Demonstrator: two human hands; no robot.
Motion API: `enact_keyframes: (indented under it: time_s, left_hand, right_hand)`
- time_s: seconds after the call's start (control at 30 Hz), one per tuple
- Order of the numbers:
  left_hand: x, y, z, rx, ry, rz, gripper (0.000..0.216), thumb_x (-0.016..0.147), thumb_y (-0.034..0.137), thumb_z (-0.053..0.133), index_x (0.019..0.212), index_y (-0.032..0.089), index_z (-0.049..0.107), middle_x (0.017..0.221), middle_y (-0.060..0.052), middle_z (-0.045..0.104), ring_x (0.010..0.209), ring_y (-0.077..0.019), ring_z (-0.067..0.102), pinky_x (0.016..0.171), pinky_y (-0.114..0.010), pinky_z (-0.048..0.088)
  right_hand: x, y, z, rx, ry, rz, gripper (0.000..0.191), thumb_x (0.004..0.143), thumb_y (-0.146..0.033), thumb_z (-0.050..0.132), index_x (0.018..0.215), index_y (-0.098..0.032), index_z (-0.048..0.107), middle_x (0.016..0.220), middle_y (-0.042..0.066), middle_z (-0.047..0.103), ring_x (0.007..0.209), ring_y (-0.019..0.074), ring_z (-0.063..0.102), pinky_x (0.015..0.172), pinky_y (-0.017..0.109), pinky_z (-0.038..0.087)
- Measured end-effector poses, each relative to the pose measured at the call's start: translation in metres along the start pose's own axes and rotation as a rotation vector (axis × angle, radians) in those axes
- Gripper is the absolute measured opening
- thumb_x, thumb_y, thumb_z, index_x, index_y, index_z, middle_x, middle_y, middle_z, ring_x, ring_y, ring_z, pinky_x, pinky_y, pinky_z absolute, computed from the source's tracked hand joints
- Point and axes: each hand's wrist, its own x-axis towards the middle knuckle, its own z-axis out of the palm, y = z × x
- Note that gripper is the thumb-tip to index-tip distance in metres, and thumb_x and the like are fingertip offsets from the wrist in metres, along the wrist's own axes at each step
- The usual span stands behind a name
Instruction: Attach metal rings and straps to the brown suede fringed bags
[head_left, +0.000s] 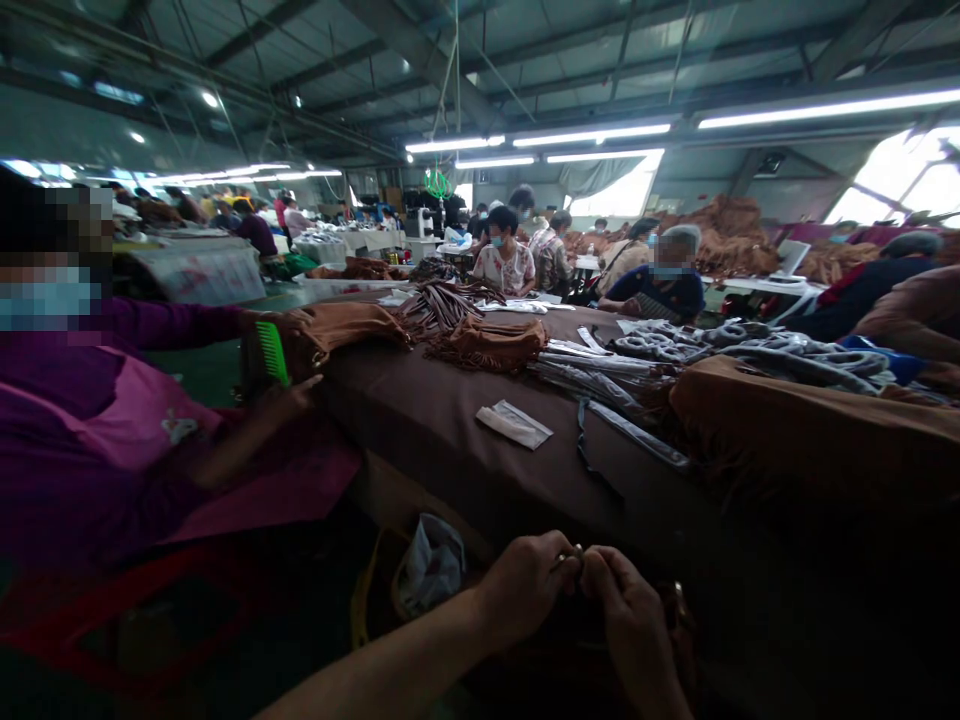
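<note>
My left hand (525,585) and my right hand (634,620) meet low in front of me, below the near edge of a brown-covered table (435,420). Both are closed in a pinch on a small metal piece (574,553) held between the fingertips. What hangs from it is lost in the dark. A small flat white packet (514,423) lies on the table beyond my hands.
A co-worker in purple (97,430) sits at my left, holding a green comb (273,352) beside brown fringed pieces (487,340). Plastic-wrapped strips (592,375) and a grey pile (757,345) lie further right. A bag with white cloth (431,570) sits near my left wrist.
</note>
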Motion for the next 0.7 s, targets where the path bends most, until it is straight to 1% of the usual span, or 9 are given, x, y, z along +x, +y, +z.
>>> enact_keyframes:
  time_s: [0.1,0.23,0.3,0.37,0.43,0.5,0.57,0.63,0.7]
  left_hand:
    - [0.000,0.001,-0.001,0.000,-0.011,-0.013,0.027,0.093,0.038,0.045,0.092,0.016,0.060,0.079,-0.001,0.066,0.072,-0.0132,0.060,0.065,-0.022,0.040]
    - [-0.001,0.001,-0.001,0.031,-0.027,0.004,0.032,0.093,0.044,0.043,0.090,0.016,0.059,0.079,-0.002,0.066,0.073,-0.0141,0.060,0.066,-0.023,0.040]
    - [-0.002,-0.001,-0.001,0.059,-0.047,0.011,0.028,0.093,0.041,0.044,0.092,0.017,0.059,0.082,-0.003,0.067,0.074,-0.0145,0.060,0.066,-0.023,0.040]
    - [-0.004,-0.003,0.001,0.092,-0.070,0.015,0.023,0.093,0.036,0.045,0.095,0.018,0.059,0.086,-0.003,0.067,0.076,-0.0148,0.060,0.066,-0.023,0.040]
    - [-0.004,-0.007,0.003,0.128,-0.076,0.019,0.022,0.093,0.033,0.043,0.095,0.018,0.059,0.087,-0.004,0.067,0.076,-0.0154,0.060,0.067,-0.024,0.039]
    - [-0.001,-0.011,0.006,0.141,-0.077,0.003,0.024,0.093,0.033,0.042,0.092,0.018,0.060,0.084,-0.005,0.066,0.074,-0.0156,0.059,0.066,-0.025,0.039]
    - [0.003,-0.013,0.008,0.134,-0.078,-0.023,0.023,0.092,0.032,0.043,0.087,0.017,0.060,0.080,-0.004,0.066,0.071,-0.0149,0.058,0.064,-0.024,0.039]
    - [0.008,-0.014,0.007,0.103,-0.069,-0.032,0.021,0.090,0.030,0.045,0.084,0.017,0.060,0.077,-0.002,0.065,0.069,-0.0136,0.057,0.063,-0.024,0.038]
    - [0.012,-0.012,0.005,0.062,-0.050,-0.032,0.022,0.090,0.030,0.046,0.083,0.016,0.061,0.074,0.000,0.065,0.067,-0.0121,0.055,0.061,-0.022,0.036]
  right_hand:
    - [-0.001,0.002,-0.001,-0.043,0.016,-0.010,0.047,0.090,-0.058,0.034,0.068,-0.021,0.053,0.062,-0.001,0.052,0.058,0.0150,0.050,0.055,0.024,0.042]
    - [-0.001,0.003,-0.005,-0.193,-0.079,-0.089,0.046,0.091,-0.057,0.037,0.069,-0.021,0.054,0.063,-0.001,0.056,0.059,0.0145,0.051,0.056,0.023,0.041]
    - [-0.001,0.004,-0.005,-0.234,-0.087,-0.130,0.045,0.093,-0.054,0.035,0.071,-0.021,0.055,0.065,0.000,0.058,0.061,0.0145,0.053,0.057,0.023,0.042]
    - [-0.002,0.004,-0.004,-0.296,-0.046,-0.180,0.045,0.094,-0.053,0.035,0.070,-0.021,0.056,0.065,0.001,0.060,0.059,0.0146,0.055,0.056,0.024,0.042]
    - [-0.005,0.002,0.001,-0.372,0.010,-0.239,0.044,0.091,-0.053,0.039,0.066,-0.021,0.056,0.061,0.001,0.059,0.055,0.0146,0.054,0.054,0.025,0.041]
    - [-0.012,-0.004,0.004,-0.369,0.048,-0.272,0.045,0.090,-0.054,0.041,0.060,-0.022,0.052,0.055,0.000,0.056,0.050,0.0138,0.052,0.050,0.025,0.039]
    - [-0.022,-0.014,0.001,-0.258,0.039,-0.245,0.047,0.091,-0.052,0.039,0.057,-0.022,0.048,0.051,-0.002,0.052,0.047,0.0123,0.050,0.048,0.023,0.039]
    - [-0.030,-0.025,-0.014,-0.140,0.082,-0.171,0.049,0.093,-0.049,0.035,0.054,-0.022,0.045,0.047,-0.003,0.048,0.044,0.0107,0.047,0.046,0.021,0.038]
    - [-0.032,-0.032,-0.036,-0.136,0.262,-0.076,0.052,0.093,-0.051,0.034,0.052,-0.022,0.045,0.045,-0.003,0.046,0.041,0.0102,0.045,0.044,0.021,0.038]
